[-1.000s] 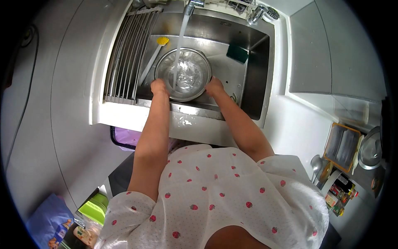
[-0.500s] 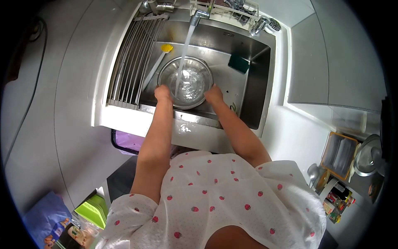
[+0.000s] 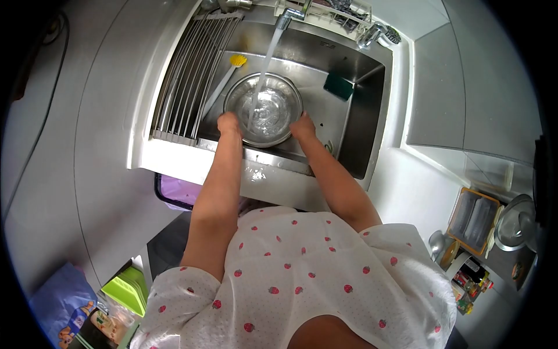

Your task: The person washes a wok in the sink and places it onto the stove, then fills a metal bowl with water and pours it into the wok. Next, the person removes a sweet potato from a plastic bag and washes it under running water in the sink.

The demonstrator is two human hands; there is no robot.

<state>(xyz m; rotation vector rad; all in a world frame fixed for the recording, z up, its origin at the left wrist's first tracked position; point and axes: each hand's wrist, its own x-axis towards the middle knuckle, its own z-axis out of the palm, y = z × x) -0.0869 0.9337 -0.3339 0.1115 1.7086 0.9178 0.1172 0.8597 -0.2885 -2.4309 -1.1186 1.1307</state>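
Note:
A round metal bowl (image 3: 273, 107) stands in the steel sink (image 3: 325, 116), with water in it. From the faucet (image 3: 285, 22) a stream of water runs down into the bowl. My left hand (image 3: 229, 123) grips the bowl's rim at the lower left, and my right hand (image 3: 303, 126) holds the rim at the lower right. The fingers of both hands are closed and partly hidden by the hands themselves. A brush with a yellow head (image 3: 238, 60) and a pale handle lies left of the bowl. A dark green sponge (image 3: 338, 86) is toward the sink's back right.
A metal rod rack (image 3: 189, 81) covers the sink's left side. A second tap (image 3: 372, 36) stands at the back right. On the far right are a clear container with an orange rim (image 3: 474, 221) and a glass lid (image 3: 514, 224). Green containers (image 3: 128, 291) are at the lower left.
The camera view has shifted slightly, showing more of the faucet than a second ago. Both hands stay on the bowl's rim, and the water keeps running.

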